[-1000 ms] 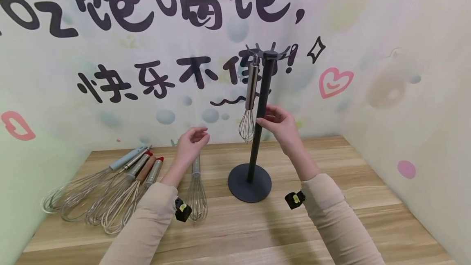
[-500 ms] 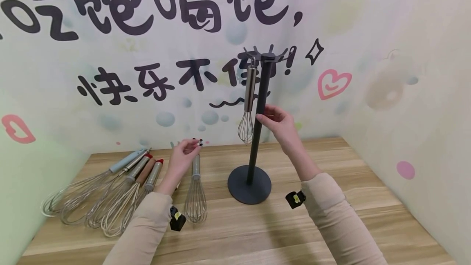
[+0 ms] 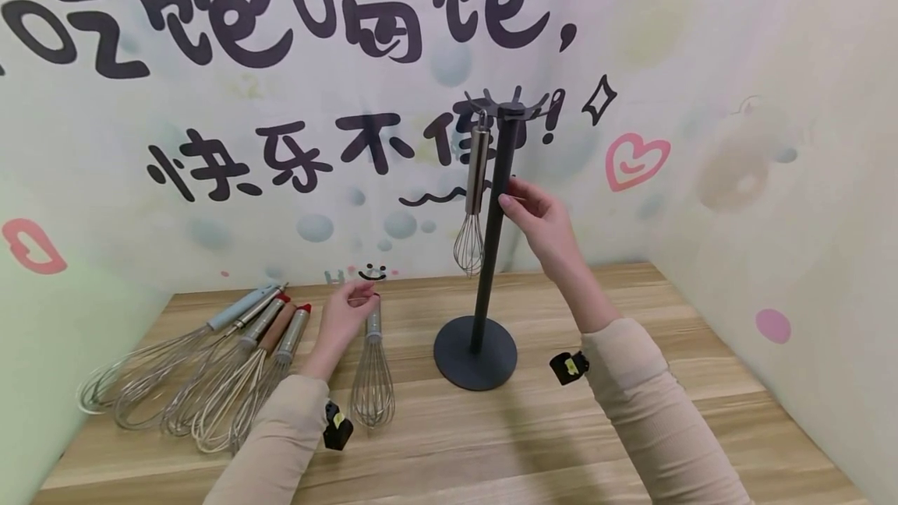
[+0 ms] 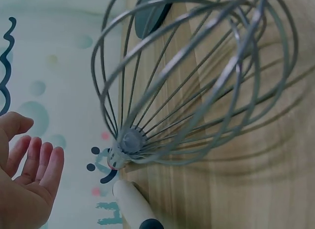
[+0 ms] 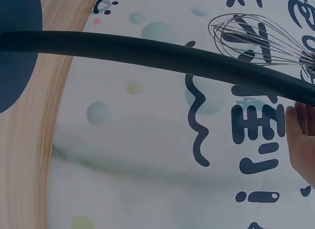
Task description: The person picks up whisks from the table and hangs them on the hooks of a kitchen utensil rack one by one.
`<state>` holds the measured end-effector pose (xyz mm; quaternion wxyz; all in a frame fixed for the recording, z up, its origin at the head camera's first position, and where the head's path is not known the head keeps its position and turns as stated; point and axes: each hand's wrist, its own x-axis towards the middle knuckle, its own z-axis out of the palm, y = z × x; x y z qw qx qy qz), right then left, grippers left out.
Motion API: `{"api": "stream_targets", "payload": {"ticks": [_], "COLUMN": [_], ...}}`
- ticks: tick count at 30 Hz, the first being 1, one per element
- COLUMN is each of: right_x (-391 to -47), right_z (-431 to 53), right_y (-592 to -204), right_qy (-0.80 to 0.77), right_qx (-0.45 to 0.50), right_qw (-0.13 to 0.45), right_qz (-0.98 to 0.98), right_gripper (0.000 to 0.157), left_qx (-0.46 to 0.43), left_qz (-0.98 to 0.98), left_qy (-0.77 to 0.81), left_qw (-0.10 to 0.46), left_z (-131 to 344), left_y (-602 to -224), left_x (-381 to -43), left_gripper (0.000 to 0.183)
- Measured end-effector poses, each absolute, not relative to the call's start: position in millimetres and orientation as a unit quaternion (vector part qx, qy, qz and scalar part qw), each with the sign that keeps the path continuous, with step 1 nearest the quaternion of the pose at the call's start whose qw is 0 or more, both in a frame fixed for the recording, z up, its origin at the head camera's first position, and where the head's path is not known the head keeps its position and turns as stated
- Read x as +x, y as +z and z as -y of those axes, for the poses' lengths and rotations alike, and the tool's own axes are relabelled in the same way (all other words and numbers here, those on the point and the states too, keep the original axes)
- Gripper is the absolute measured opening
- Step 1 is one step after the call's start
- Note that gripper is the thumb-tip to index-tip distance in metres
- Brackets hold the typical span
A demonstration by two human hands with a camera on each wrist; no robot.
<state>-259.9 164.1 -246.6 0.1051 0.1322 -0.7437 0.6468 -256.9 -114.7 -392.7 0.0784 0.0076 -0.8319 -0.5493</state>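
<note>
Below left of centre, a large whisk (image 3: pixel 374 380) is laid, the left hand (image 3: pixel 341 326) held loosely curved near its handle. Right of centre, a black stand (image 3: pixel 486 279) is gripped by the right hand (image 3: pixel 546 231), a small whisk (image 3: pixel 477 170) hung from its top.

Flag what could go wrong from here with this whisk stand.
The stand might tip if the right hand, right at it, nudges it; the hanging whisk loads one side.
The lone whisk could roll if the left hand, close by, bumps it.
The left sleeve, near the overlapping whisks, might snag and shift them.
</note>
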Motion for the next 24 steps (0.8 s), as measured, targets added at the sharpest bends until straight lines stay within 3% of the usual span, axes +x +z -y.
{"api": "stream_targets", "payload": {"ticks": [24], "right_x": [-262.5], "right_z": [-159.6], "right_y": [-244.3], "right_qy": [0.663], "right_qx": [0.181], "right_qw": [0.092], "right_qz": [0.72], "right_gripper": [0.041], "left_qx": [0.042], "left_qz": [0.846], "left_qy": [-0.529], "left_qw": [0.055], "left_z": [112.4], "left_y": [-422.4], "left_x": [-257.2], "left_gripper": [0.043]}}
